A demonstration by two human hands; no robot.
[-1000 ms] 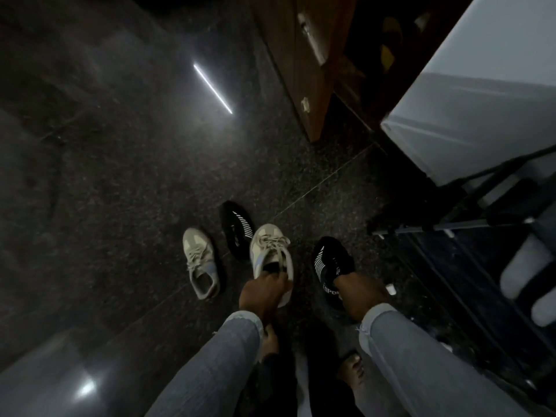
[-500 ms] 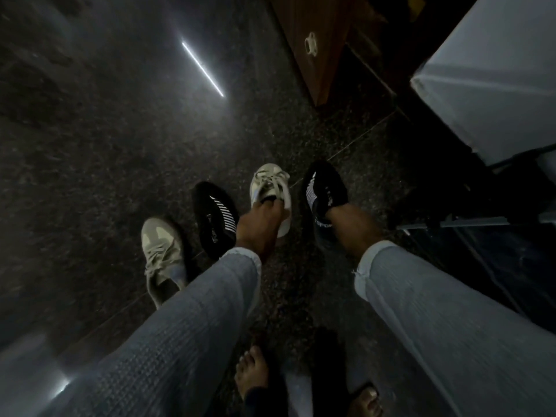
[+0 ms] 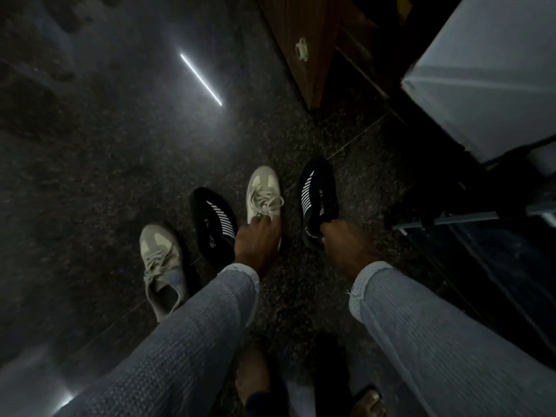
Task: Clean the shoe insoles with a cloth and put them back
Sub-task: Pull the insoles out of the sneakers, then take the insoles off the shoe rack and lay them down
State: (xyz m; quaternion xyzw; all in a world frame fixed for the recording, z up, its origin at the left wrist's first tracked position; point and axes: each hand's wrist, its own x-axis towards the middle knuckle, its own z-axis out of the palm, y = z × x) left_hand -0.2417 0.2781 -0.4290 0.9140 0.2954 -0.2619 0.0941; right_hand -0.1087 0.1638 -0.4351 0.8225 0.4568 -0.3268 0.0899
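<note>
Four shoes sit on the dark speckled stone floor (image 3: 105, 145) in my single head view, and I judge the job barely begun. My left hand (image 3: 258, 239) curls its fingers round the heel collar of the pale beige lace-up sneaker (image 3: 263, 191) in the middle. My right hand (image 3: 343, 239) grips the opening of the black knit slip-on shoe with white stripes (image 3: 317, 197) just to its right. To the left lie the second black striped shoe (image 3: 213, 219) and, nearer and further left, the second beige sneaker (image 3: 161, 266), both untouched. No insole is out that I can see, and no cloth shows anywhere. So pulling the insoles, wiping them and refitting them all seem left to do. At far right stand a brown wooden cabinet (image 3: 304, 40) and a pale grey box-like unit (image 3: 487, 70).
</note>
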